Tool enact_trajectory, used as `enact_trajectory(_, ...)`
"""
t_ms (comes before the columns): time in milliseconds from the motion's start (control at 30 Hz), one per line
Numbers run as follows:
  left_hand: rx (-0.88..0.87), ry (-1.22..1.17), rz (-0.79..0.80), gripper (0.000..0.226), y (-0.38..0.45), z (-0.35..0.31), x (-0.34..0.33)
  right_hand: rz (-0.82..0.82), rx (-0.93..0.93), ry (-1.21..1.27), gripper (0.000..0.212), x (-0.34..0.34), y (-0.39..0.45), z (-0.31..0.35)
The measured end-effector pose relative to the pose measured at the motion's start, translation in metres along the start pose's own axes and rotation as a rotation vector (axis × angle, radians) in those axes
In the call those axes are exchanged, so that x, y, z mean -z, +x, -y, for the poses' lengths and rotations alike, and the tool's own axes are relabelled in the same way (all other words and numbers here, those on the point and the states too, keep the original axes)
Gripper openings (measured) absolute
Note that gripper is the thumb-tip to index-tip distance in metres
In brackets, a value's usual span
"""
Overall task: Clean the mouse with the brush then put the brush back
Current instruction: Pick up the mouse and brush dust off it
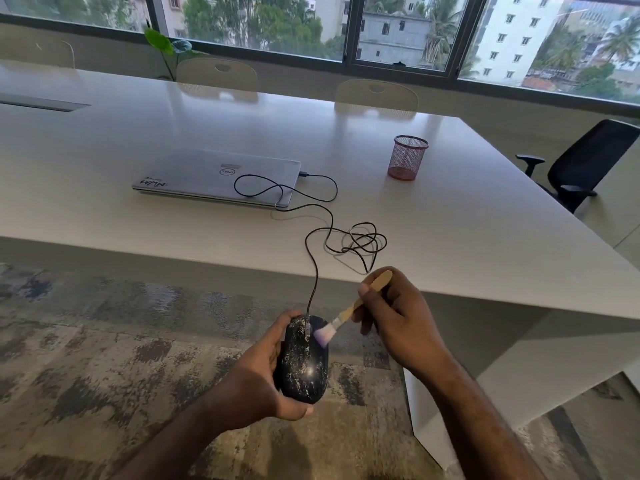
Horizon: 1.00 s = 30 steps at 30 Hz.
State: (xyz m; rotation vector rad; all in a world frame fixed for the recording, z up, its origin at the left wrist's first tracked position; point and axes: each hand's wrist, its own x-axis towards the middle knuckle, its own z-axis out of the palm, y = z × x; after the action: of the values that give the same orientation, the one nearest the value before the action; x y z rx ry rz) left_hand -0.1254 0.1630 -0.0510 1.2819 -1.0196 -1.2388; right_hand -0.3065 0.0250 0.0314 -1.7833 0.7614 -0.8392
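A black wired mouse (304,362), speckled with white dust, is held in front of the table edge above the carpet. My left hand (258,379) grips it from the left side and below. My right hand (394,317) holds a small wooden-handled brush (349,311) like a pen. The pale bristles touch the mouse's front right part near the scroll wheel. The mouse cable (320,237) runs up over the table edge, coils on the tabletop and plugs into a shut grey laptop (214,176).
A red mesh pen holder (408,157) stands upright on the white table (467,220), to the right of the laptop. A black office chair (581,164) sits at the table's right side. Two pale chairs are behind the far edge.
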Motion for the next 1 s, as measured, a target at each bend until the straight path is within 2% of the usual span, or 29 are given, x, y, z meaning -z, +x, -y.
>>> enact_trajectory(200,-0.016,-0.003,0.019,0.116,-0.001,-0.003,-0.001,-0.106,0.07,0.039,0.012,0.001,0.0,0.0)
enact_trajectory(367,-0.003,-0.005,-0.003,0.116,-0.001,-0.002,0.0,0.007,0.019,0.027,0.01,0.002,-0.001,-0.003)
enact_trajectory(533,-0.012,0.004,0.014,0.116,-0.001,-0.004,0.0,-0.113,0.089,0.081,0.011,0.001,-0.002,-0.003)
enact_trajectory(767,0.004,-0.005,0.014,0.118,-0.001,-0.003,0.001,0.058,0.111,0.078,0.014,0.002,-0.008,-0.003)
enact_trajectory(867,0.003,-0.011,0.013,0.117,-0.001,-0.002,0.002,0.014,0.138,0.066,0.008,0.002,-0.008,0.0)
enact_trajectory(1000,-0.025,0.004,0.014,0.112,0.002,-0.005,0.001,0.014,0.148,0.066,0.012,-0.001,-0.01,-0.003)
